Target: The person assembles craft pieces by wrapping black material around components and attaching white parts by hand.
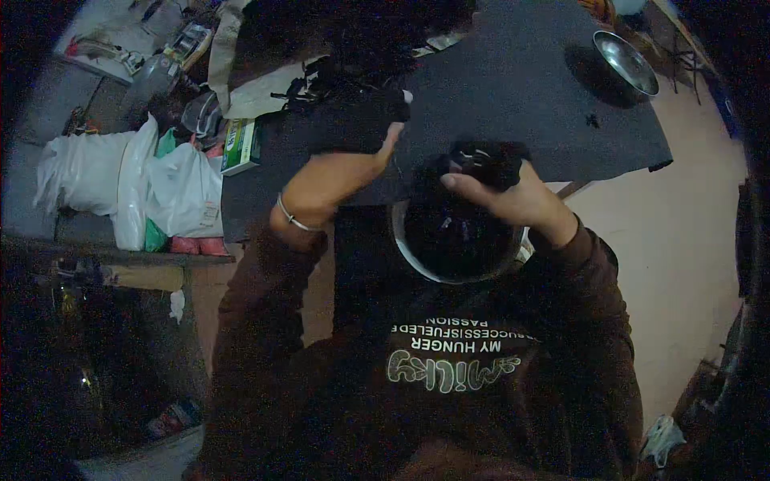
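While gripping a black clump [493, 163] in the right hand [533, 202], with thumb folded across, holds it above the bowl [406, 250], set just before the shirt [449, 369], likely for easy reach and to catch loose bits. Has the left hand [353, 175] near the dark pile [361, 40] on the cloth [513, 72], with thumb extended; cannot tell how open, or whether grasping anything amid such darkness.

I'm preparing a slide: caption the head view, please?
Left hand over dark cloth; right hand, black material at its fingers, by a shiny-rimmed bowl.
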Motion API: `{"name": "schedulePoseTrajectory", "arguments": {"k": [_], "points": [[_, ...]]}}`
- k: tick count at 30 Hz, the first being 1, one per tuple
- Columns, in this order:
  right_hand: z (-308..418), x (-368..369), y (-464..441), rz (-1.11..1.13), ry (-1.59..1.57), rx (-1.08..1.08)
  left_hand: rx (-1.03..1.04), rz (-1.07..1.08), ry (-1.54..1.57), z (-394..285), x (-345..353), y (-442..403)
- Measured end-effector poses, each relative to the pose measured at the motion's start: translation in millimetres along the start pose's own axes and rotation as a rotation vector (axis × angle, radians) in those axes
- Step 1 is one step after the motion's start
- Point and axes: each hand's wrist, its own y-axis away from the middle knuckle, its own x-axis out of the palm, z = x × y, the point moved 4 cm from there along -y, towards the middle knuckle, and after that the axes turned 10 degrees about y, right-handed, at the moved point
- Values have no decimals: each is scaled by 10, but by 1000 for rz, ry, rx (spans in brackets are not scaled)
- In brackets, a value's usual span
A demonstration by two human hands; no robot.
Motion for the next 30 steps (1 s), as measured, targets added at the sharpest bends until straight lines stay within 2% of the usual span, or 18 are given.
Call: {"name": "schedulePoseTrajectory", "arguments": {"k": [1,2,3,5,7,11,13,14,15,17,20,22,23,25,26,27,29,30], "points": [[5,8,0,-111,40,-59,-157,202,35,-31,41,54],[-6,57,3,-111,41,-59,-157,202,36,-143,-19,40],[32,90,8,-148,73,-161,-386,110,275,-243,-200,-53],[115,127,1,-186,106,-267,-611,10,512,-285,-191,-57],[228,141,19,-253,265,-403,-537,-40,627,-323,-33,-14],[254,67,28,-310,291,-314,-588,-114,889,-452,-158,24],[112,32,-14,-225,-16,14,-570,-57,990,-480,-176,61],[120,25,-3,-228,-16,16,-568,-55,991,-462,-137,82],[121,17,16,-266,-56,35,-193,-210,696,-527,-189,87],[98,0,22,-303,-100,56,173,-348,386,-634,-170,154],[47,-4,-11,-163,-139,-13,132,-362,435,-639,-159,115],[-21,54,-4,12,-84,35,-372,-192,688,-560,-155,19],[-48,53,-7,11,-84,36,-371,-191,688,-555,-147,34],[-207,114,13,213,232,300,20,-283,378,-656,-195,82],[-199,108,13,212,231,300,21,-282,378,-610,-159,115],[-162,104,4,215,178,261,129,-328,100,-620,-169,132],[-111,132,-10,220,124,219,234,-369,-181,-684,-204,145],[-59,146,-16,169,33,165,154,-316,39,-733,-360,54]]}}
